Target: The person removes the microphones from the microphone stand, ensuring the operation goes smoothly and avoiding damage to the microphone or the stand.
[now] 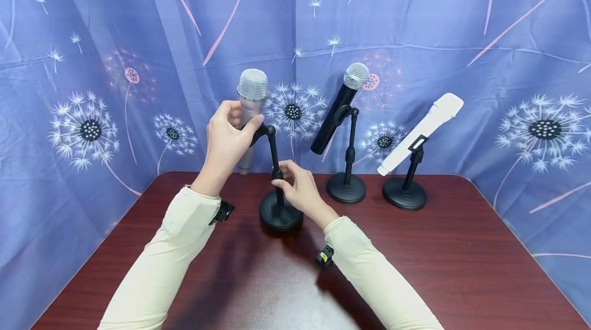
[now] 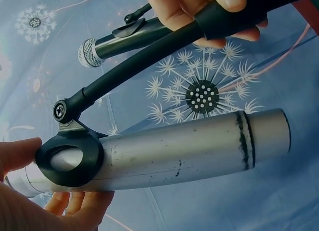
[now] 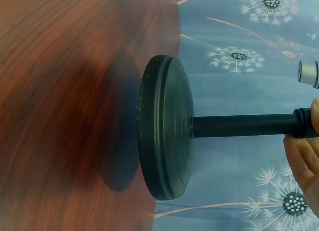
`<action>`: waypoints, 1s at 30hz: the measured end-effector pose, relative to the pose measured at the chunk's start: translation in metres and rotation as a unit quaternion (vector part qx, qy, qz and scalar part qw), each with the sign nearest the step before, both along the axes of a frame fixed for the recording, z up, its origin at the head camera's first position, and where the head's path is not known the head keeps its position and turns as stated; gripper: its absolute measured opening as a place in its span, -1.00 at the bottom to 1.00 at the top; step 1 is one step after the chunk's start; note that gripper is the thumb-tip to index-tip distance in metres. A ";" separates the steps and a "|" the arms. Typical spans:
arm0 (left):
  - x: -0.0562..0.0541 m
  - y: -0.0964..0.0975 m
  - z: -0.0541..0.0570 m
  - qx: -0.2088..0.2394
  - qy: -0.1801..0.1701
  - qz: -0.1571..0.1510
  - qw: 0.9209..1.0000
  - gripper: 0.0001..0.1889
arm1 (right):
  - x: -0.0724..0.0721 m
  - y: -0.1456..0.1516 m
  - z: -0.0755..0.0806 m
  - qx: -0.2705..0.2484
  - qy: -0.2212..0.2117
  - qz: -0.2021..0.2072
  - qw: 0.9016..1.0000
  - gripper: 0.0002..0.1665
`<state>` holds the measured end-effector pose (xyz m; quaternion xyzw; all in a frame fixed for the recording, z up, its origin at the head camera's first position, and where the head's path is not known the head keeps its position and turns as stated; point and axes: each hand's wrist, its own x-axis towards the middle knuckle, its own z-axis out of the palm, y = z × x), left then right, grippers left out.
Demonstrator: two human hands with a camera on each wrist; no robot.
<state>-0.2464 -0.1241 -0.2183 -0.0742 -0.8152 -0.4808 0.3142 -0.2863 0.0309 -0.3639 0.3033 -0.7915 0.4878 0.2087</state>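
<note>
My left hand (image 1: 226,132) grips the upper body of a silver microphone (image 1: 251,107), just below its mesh head. In the left wrist view the microphone sits in the black oval clip (image 2: 70,158) of a small desk stand, its tail end pointing away from that hand. My right hand (image 1: 302,189) holds the collar partway up the stand's pole (image 1: 273,150), thumb and fingers on either side. The stand's round black base (image 3: 167,128) shows in the right wrist view, with its shadow on the tabletop next to it.
On the right stand two more black desk stands. One bears a black microphone (image 1: 334,117) with a silver mesh head, the other a white microphone (image 1: 420,132). The dark red wooden table (image 1: 443,263) reaches back to a blue dandelion-print curtain (image 1: 415,12).
</note>
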 end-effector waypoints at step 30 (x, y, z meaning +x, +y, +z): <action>0.002 -0.022 0.006 0.124 -0.088 -0.089 0.984 -0.72 | -0.008 0.006 -0.011 -0.023 -0.036 0.041 0.998 -0.73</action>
